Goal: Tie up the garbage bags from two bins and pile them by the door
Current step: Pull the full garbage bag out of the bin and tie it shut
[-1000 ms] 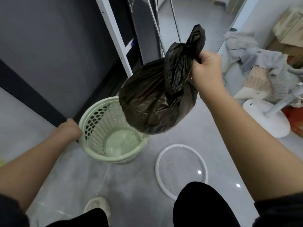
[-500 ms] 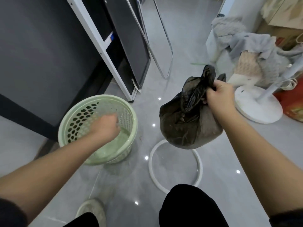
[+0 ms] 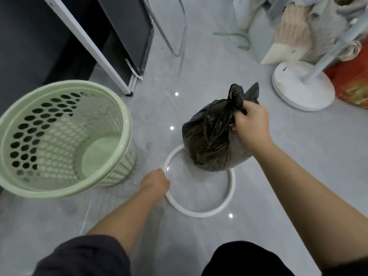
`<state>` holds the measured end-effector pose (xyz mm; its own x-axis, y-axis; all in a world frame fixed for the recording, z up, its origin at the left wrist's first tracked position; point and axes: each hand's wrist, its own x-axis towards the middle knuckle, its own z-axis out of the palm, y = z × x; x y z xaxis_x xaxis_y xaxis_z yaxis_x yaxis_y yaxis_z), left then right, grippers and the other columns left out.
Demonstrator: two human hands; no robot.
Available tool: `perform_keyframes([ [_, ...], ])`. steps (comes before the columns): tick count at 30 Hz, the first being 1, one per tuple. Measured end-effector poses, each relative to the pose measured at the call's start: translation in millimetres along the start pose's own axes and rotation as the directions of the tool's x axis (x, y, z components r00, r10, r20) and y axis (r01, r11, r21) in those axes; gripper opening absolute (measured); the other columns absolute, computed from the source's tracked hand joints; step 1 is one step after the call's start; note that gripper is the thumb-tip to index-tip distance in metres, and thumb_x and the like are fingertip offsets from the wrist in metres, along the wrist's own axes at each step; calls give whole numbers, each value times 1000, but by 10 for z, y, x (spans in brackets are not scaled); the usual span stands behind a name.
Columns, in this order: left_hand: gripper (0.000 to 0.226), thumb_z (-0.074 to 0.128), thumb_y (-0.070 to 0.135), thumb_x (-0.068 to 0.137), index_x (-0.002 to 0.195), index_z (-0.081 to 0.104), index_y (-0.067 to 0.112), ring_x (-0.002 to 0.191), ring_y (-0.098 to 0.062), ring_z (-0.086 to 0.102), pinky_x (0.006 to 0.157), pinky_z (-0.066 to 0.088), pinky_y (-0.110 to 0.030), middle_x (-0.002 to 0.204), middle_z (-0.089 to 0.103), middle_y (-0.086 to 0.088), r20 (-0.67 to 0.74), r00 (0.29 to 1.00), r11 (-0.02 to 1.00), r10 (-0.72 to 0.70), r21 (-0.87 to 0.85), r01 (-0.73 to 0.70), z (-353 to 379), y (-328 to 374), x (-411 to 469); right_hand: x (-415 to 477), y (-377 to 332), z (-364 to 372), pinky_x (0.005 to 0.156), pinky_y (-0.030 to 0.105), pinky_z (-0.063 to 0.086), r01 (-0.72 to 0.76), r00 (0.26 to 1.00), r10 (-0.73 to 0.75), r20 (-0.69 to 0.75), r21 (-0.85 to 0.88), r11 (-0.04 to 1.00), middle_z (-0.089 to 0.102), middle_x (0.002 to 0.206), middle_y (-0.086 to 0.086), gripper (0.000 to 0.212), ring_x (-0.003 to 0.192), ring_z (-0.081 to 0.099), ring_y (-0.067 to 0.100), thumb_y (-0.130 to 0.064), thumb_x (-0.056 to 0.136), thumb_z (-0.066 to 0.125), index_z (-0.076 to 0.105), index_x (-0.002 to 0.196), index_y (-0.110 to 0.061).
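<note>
Your right grip (image 3: 251,124) is closed around the knotted neck of the black garbage bag (image 3: 207,142). The two tied ends stick up just past your knuckles. The bag is full and rounded. It hangs from that grip above the grey floor (image 3: 298,160), and its lower part covers the far edge of the white ring (image 3: 199,214) lying flat on the floor. Whether the bag's bottom touches the floor is not clear.

Your left grip (image 3: 156,182) is down at the ring's left edge with the fingers curled. You cannot tell from this angle whether they hold the ring or only rest against it.

To the left, near the ring, the pale green bin (image 3: 65,84) stands on the floor. Its perforated wall and bare round bottom are in plain view, with no liner inside.

At the far right a white round fan base (image 3: 302,86) sits on the floor, and a red box (image 3: 353,84) is just beside it.
</note>
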<state>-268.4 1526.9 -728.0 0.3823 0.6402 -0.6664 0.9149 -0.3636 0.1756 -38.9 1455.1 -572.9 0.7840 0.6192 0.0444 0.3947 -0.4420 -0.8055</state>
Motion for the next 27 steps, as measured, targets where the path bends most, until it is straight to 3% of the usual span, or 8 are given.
perform_keyframes([
  [3, 45, 51, 38, 89, 123, 45, 9, 115, -29, 55, 89, 44, -32, 126, 55, -12, 43, 995, 991, -86, -103, 90, 240, -5, 142, -15, 72, 15, 48, 17, 43, -10, 1000, 10, 1, 29, 1000, 56, 58, 11, 30, 50, 53, 11, 2, 83, 47, 51, 58, -13],
  [6, 43, 56, 34, 87, 120, 44, 9, 112, -31, 56, 87, 45, -33, 123, 57, -13, 40, 992, 978, -122, -163, 127, 363, -25, 228, -18, 85, -12, 48, 20, 46, -19, 999, 21, -39, 45, 999, 58, 61, 19, 22, 53, 54, 16, 2, 82, 46, 57, 64, -3],
  [9, 39, 59, 27, 84, 118, 49, 9, 112, -30, 57, 87, 46, -33, 121, 58, -13, 12, 990, 976, -142, -166, 142, 369, -72, 288, 3, 82, -75, 49, 17, 45, -30, 998, 34, -47, 80, 996, 57, 58, 8, 26, 49, 52, 9, 2, 83, 46, 59, 63, -10],
  [12, 34, 58, 26, 83, 112, 50, 10, 100, -31, 61, 80, 50, -33, 110, 61, -13, -61, 993, 979, -97, -185, 84, 215, -33, 267, 44, 61, -244, 51, 24, 48, -50, 996, 56, -74, 77, 996, 55, 54, 2, 29, 46, 52, 7, 1, 83, 47, 57, 62, -16],
  [16, 26, 55, 22, 85, 108, 49, 10, 95, -34, 63, 75, 49, -35, 103, 64, -14, -196, 979, 999, 49, 17, -46, -157, 28, 205, 64, 119, -202, 53, 30, 49, -77, 994, 80, -69, 52, 996, 57, 56, 6, 22, 50, 54, 12, -1, 83, 46, 60, 67, -6],
  [21, 23, 48, 6, 87, 109, 50, 6, 94, -35, 63, 69, 44, -33, 104, 63, -16, -303, 916, 932, 263, 325, -161, -806, 311, -47, 72, 133, -247, 57, 43, 49, -79, 991, 75, -111, -34, 996, 59, 63, 24, 16, 62, 56, 40, -5, 76, 43, 53, 64, -2],
  [27, 26, 51, -4, 81, 104, 50, 7, 86, -32, 63, 60, 34, -33, 101, 59, -12, -349, 798, 771, 491, 600, -212, -1440, 534, -375, 97, 22, -386, 53, 31, 28, -76, 975, 44, -218, -140, 987, 47, 57, 10, 16, 55, 38, 19, -1, 80, 42, 49, 66, 0],
])
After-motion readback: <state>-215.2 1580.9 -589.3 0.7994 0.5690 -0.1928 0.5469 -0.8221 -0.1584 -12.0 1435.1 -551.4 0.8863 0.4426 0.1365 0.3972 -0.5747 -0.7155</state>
